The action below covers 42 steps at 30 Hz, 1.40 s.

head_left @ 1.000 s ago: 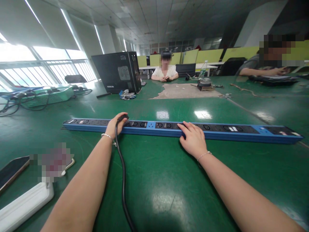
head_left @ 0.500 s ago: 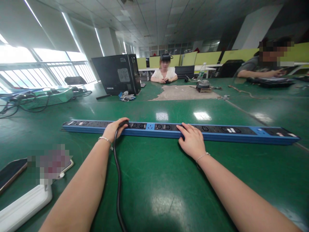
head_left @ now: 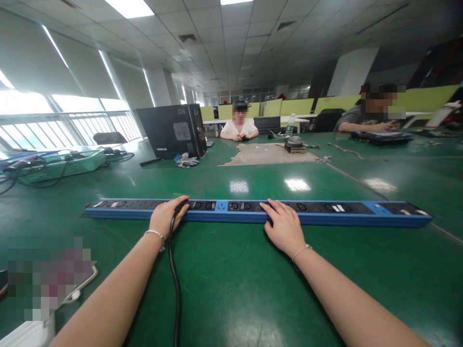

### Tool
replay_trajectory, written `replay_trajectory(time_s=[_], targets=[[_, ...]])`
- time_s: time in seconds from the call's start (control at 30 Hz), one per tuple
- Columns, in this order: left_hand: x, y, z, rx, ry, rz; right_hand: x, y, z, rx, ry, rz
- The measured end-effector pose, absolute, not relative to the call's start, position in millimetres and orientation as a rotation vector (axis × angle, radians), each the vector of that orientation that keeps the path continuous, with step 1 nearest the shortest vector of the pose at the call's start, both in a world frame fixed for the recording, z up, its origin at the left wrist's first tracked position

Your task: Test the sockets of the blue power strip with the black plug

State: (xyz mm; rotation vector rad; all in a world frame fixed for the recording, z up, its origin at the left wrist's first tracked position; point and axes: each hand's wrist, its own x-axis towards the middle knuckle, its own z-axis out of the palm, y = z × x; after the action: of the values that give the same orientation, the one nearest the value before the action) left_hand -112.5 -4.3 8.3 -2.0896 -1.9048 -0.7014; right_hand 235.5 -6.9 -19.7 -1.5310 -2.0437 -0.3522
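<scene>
A long blue power strip [head_left: 342, 220] with black socket panels lies across the green table. My left hand [head_left: 167, 217] is closed around a black plug [head_left: 181, 206] at the strip's top, left of its middle. From the plug a black power cord [head_left: 174, 270] runs down toward me. Whether the plug sits in a socket is hidden by my fingers. My right hand [head_left: 284, 224] grips the strip right of its middle, with fingers over the top and the thumb against the near side. Black outlets and a blue socket section [head_left: 221, 206] show between the hands.
A black computer case [head_left: 170, 132] stands at the back left, with gloves [head_left: 186, 161] beside it. A green basket [head_left: 68, 166] of cables is farther left. Two people sit beyond the table. At the near left lie a phone-like item and a white object [head_left: 32, 333].
The camera view has tilted up, so the strip and table sit lower in the picture. Both hands keep their places on the plug and the power strip.
</scene>
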Motion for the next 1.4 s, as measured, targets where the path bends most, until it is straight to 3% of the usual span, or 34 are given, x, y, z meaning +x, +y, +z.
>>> replay_trajectory(time_s=[0.83,1.1,1.4], targets=[[-117,-13,17,-2.154,-1.821,-0.403,235,-6,-21,-1.534,-2.047,-0.361],[-114,-15,17,-2.18,-1.928,-0.442,235,-5,-23,-1.505,-2.04,-0.361],[-98,-13,-3,-1.975,-2.089,-0.812,235,-5,-22,-1.523,-2.042,-0.38]])
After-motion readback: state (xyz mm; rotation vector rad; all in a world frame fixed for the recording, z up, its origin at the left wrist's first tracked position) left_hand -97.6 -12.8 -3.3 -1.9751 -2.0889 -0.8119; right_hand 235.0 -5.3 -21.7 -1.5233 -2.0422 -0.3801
